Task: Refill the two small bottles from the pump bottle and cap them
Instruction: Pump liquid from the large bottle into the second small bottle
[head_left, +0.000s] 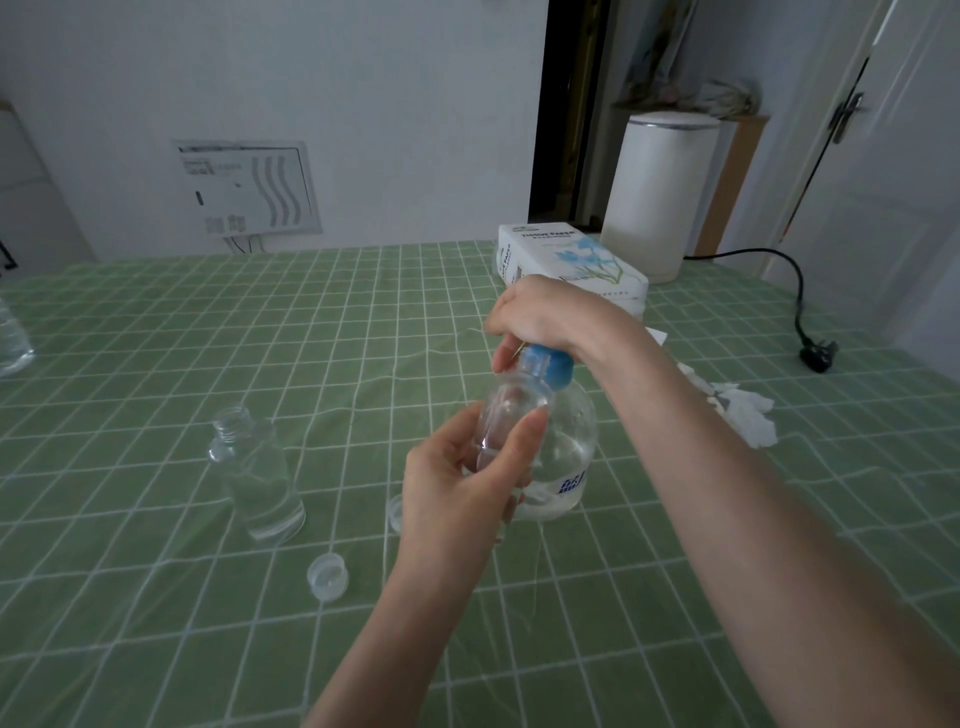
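Clear plastic against clear plastic hides the spout: if the small bottle (511, 410) in the left hand (457, 483) drifts off it, liquid probably spills onto the surface (156, 623). That hand's fingers curl round the small bottle, held against the pump bottle's (569, 457) neck. The right hand (545, 317) wraps over the blue pump head (551, 365), pressing down. The second small bottle (260, 478) stands uncapped, well left.
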